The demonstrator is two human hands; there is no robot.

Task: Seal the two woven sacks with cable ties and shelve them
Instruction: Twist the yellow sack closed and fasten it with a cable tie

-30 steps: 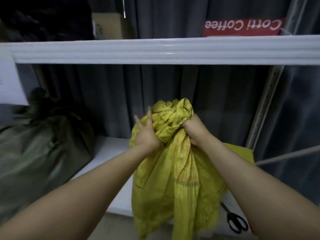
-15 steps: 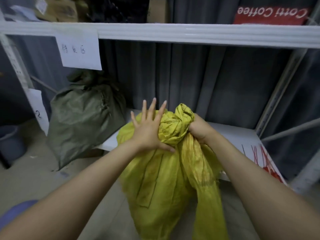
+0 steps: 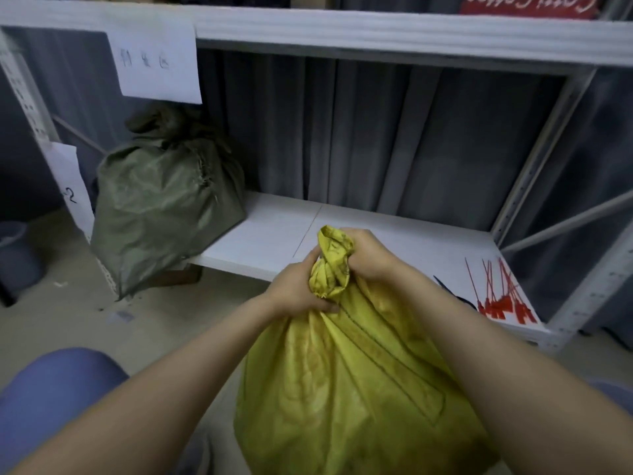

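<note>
**Both hands closed round the neck of the yellow sack**

The left hand (image 3: 298,294) grips the gathered neck from the side, fingers curled under it. The right hand (image 3: 370,258) squeezes the twisted top just above it. The yellow sack (image 3: 342,389) hangs directly below both hands, in front of the lower shelf (image 3: 274,234) and not on it. I see no tie on its neck.

Far to the left of the hands, the green sack (image 3: 164,200) leans at the end of that shelf with its top bunched. Whether a tie closes it, I cannot tell.

The woven cloth looks soft, thin and a little slippery, and it creases easily. The body is round and full, so I judge it bulky with some weight. The bunched neck seems the best place to hold it. If one hand lets go, the folds may spring open.

To the right of the right hand, well apart from it, red cable ties (image 3: 496,299) lie on the shelf.

As for writing, a paper strip (image 3: 68,197) far left shows a "2". A white sheet (image 3: 157,60) up left has handwriting too blurred to read. A red sign (image 3: 527,5) up right carries white letters, upside down and cut off, perhaps "Cotti".
</note>
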